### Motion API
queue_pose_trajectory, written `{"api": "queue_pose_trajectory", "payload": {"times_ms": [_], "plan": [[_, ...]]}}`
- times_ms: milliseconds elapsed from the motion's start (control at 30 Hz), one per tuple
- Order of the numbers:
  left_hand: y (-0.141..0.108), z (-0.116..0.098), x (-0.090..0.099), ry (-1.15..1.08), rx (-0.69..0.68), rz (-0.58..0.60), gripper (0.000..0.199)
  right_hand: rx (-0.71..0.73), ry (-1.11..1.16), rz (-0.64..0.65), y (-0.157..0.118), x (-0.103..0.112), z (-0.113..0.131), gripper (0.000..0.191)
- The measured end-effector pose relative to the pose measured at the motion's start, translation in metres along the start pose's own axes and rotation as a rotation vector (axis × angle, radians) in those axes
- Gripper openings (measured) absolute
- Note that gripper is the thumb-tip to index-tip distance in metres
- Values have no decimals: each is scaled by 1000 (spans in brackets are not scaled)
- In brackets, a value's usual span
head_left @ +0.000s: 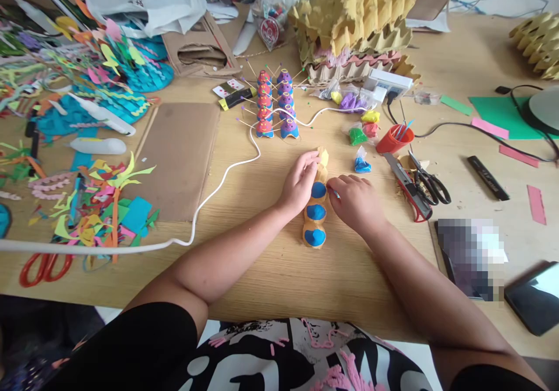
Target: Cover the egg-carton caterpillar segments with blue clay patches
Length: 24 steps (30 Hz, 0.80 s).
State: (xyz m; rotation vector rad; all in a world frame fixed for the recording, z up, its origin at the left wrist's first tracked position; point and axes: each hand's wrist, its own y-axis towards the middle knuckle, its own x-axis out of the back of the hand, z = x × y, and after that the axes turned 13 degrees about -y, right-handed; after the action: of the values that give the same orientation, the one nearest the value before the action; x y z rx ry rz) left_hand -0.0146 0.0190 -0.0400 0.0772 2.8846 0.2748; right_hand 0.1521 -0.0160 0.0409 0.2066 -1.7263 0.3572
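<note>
A strip cut from a yellow egg carton (pixel 321 173) lies lengthwise in front of me, with blue clay pressed onto its nearer cups (pixel 315 212); the far end is bare yellow. My left hand (pixel 299 186) grips the strip from the left near its far end, fingers curled against it. On the other side, my right hand (pixel 358 203) is closed, its fingertips beside the strip's blue part. A small tip of a thin tool (pixel 335 192) shows at those fingers; its kind is hidden. A bag of blue clay (pixel 362 162) sits just beyond the right hand.
Two rows of red and purple clay figures (pixel 264 106) with pins stand beyond. A white cable (pixel 227 176) crosses the table. Right are an orange cup (pixel 394 139), a utility knife (pixel 408 187) and black scissors (pixel 428 181). Paper scraps (pixel 105 205) cover the left; egg trays (pixel 353 18) stand behind.
</note>
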Motion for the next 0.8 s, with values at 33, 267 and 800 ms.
{"api": "queue_pose_trajectory", "payload": {"times_ms": [33, 267, 800], "plan": [[0, 0, 0, -1, -2, -1, 77, -5, 1, -14, 0, -1, -2, 29], [0, 1, 0, -13, -11, -24, 78, -2, -34, -60, -3, -13, -31, 33], [-4, 1, 1, 60, -68, -79, 49, -221, 260, -408, 25, -54, -55, 50]]}}
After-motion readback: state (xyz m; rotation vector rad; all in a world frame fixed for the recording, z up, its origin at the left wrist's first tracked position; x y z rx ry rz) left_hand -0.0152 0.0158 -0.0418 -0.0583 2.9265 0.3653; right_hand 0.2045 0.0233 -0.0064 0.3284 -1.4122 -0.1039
